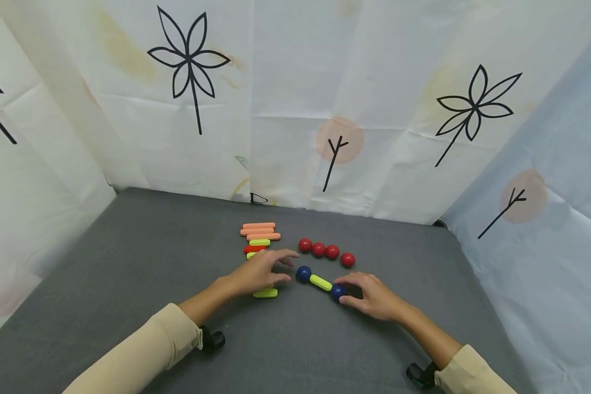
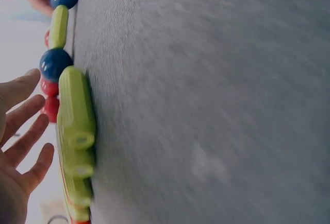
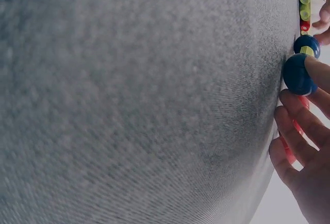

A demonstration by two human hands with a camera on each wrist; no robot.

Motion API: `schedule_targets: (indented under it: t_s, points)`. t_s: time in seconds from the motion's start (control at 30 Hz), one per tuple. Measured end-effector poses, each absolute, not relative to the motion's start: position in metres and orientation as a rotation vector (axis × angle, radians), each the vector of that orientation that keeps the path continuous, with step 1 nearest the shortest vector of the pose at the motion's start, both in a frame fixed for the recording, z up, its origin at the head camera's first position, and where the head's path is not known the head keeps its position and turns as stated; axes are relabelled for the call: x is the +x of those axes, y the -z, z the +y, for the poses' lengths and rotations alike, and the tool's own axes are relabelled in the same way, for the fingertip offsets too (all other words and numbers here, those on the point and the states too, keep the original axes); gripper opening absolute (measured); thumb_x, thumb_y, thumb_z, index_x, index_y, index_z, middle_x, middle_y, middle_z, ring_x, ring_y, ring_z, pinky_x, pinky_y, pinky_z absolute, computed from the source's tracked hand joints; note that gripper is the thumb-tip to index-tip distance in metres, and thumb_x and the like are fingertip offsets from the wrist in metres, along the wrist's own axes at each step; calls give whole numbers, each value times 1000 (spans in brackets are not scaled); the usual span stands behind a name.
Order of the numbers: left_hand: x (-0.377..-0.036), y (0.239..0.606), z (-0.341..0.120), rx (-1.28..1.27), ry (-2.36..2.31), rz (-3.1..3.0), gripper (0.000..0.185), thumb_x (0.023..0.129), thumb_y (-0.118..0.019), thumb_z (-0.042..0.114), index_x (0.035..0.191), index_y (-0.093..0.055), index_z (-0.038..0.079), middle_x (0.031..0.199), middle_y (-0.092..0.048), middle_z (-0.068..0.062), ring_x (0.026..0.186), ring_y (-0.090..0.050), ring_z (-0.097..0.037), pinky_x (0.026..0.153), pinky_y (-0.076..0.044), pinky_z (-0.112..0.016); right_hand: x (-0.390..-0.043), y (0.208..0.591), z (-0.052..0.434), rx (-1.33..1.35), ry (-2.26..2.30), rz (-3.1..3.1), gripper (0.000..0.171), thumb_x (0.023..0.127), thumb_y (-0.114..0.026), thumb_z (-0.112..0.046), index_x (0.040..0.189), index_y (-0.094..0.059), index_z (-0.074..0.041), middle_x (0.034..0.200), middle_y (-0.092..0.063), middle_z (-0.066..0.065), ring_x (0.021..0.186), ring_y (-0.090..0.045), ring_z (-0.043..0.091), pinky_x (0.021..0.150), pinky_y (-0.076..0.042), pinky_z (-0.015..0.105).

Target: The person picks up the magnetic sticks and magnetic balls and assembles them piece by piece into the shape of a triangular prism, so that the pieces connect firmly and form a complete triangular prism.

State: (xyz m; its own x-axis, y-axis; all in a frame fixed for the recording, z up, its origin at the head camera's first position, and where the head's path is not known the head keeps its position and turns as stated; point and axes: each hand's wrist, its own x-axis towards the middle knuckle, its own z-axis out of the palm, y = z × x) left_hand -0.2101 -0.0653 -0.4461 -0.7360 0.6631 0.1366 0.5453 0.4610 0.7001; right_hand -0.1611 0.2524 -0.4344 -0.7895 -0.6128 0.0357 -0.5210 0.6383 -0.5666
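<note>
A dumbbell-like piece lies on the grey table [image 1: 128, 284]: a blue ball [image 1: 303, 273], a lime stick [image 1: 320, 282] and a second blue ball [image 1: 337, 291] in a row. My right hand [image 1: 348, 290] pinches that second blue ball [image 3: 298, 73] between thumb and forefinger. My left hand [image 1: 282, 268] hovers with straight fingers [image 2: 26, 126] just left of the first blue ball [image 2: 55, 63], over a loose lime stick [image 1: 265, 293] [image 2: 77, 108]; it holds nothing. A row of several red balls [image 1: 325, 250] lies just behind.
Behind my left hand lies a stack of sticks: orange ones [image 1: 259, 231], a lime one [image 1: 259, 242] and a red one [image 1: 253, 249]. White cloth walls printed with flowers [image 1: 295, 109] close in the table at back and sides.
</note>
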Motion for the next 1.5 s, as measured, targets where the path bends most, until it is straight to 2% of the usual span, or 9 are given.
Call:
schedule_targets:
  t_s: [0.17,0.33,0.47,0.63,0.8,0.9,1.0,1.23,1.5]
  points:
    - [-199,446,-91,1076,-1228,2553,47,87,-78,11,131,-61,6,106,-73,-2,97,-68,-12,83,-56,-35,-159,435,252,-956,873,2703,37,93,-71,-24,126,-66,-7,116,-69,-1,106,-63,13,92,-51,45]
    - [-189,450,-111,1129,-1186,2563,43,86,-79,14,126,-64,8,100,-71,5,86,-63,-6,73,-54,-27,-158,436,252,-935,883,2704,36,93,-72,-26,124,-67,-7,114,-69,-1,104,-63,12,91,-51,45]
    - [-180,452,-120,1158,-1140,2570,43,84,-81,15,124,-65,11,97,-69,7,86,-63,-7,74,-54,-28,-157,437,252,-935,884,2714,36,93,-72,-26,123,-67,-7,113,-70,-1,103,-64,12,90,-52,44]
    - [-170,452,-122,1221,-913,2700,47,82,-84,20,124,-66,14,102,-69,8,91,-62,-6,83,-54,-34,-156,437,250,-932,889,2724,35,92,-73,-26,121,-68,-8,109,-70,-3,100,-63,10,88,-52,43]
    - [-166,454,-113,1335,-715,2831,50,81,-84,19,127,-66,12,114,-70,2,103,-64,-13,91,-54,-39,-155,436,249,-915,904,2705,34,91,-74,-29,118,-68,-8,104,-69,-5,95,-62,9,85,-53,40]
    - [-164,454,-104,1349,-723,2852,49,81,-83,15,127,-65,12,107,-69,4,99,-63,-12,89,-54,-37,-155,436,248,-901,903,2693,35,92,-73,-30,118,-67,-8,103,-68,-6,94,-62,8,83,-53,37]
    - [-162,455,-93,1299,-818,2824,50,82,-82,12,127,-61,14,95,-62,9,87,-57,-7,82,-54,-31,-155,437,247,-877,899,2687,35,91,-73,-32,117,-67,-8,102,-68,-6,93,-62,9,83,-53,35]
    - [-161,453,-59,1100,-1141,2592,52,84,-80,10,130,-57,12,94,-64,12,86,-58,-4,81,-52,-26,-154,437,244,-857,882,2699,33,91,-73,-33,114,-68,-10,98,-67,-8,90,-62,10,79,-53,34]
    - [-167,456,-25,1109,-1194,2508,51,84,-80,8,129,-56,11,90,-64,10,80,-58,-3,77,-51,-21,-152,439,240,-900,926,2677,31,91,-74,-33,111,-68,-11,95,-68,-8,87,-65,12,76,-53,31]
